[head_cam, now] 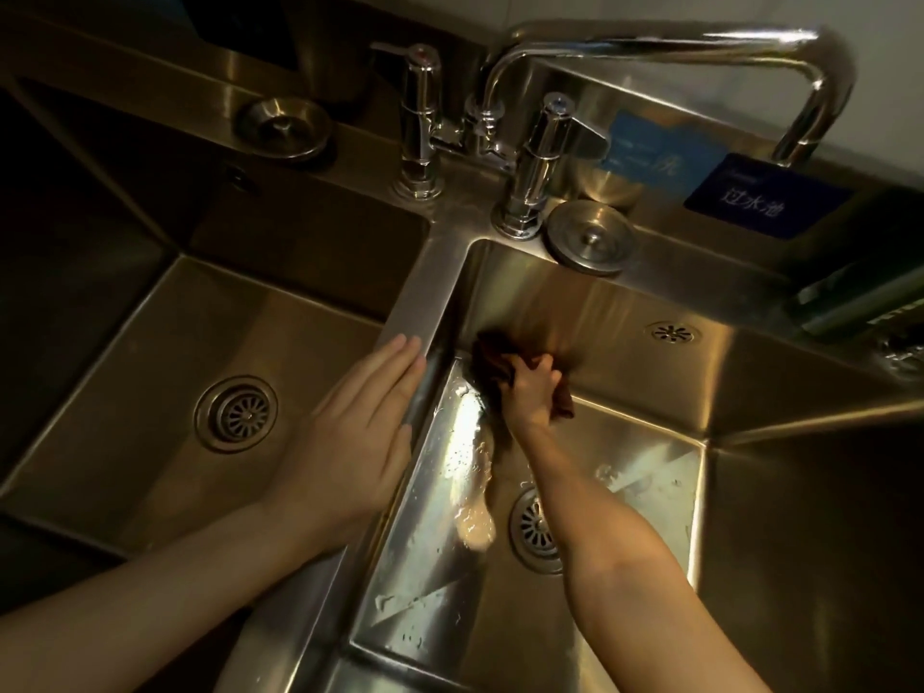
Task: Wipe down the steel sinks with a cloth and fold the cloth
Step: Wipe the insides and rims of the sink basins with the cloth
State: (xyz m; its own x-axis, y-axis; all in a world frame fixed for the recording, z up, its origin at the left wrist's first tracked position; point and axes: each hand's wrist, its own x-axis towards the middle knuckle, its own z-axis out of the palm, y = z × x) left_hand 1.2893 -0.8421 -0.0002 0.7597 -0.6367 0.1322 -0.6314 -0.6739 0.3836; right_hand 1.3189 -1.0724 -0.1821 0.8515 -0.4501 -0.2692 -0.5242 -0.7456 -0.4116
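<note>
As my right hand (530, 392) grips the cloth (492, 357), it bunches just beyond those fingers (542, 365). My left hand (357, 437) lies flat, empty.

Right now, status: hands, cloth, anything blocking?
Left hand flat on the divider, open. Right hand grips the cloth, pressed into the back-left corner of the right sink. Nothing blocking inside it.

The right sink (625, 312) at centre frame is brushed steel, wet and glossy along its floor; the cloth (492, 365) looks dark, soft fabric; the faucet (650, 47) at top is polished chrome; the blue label (765, 195) at upper right looks smooth plastic.
</note>
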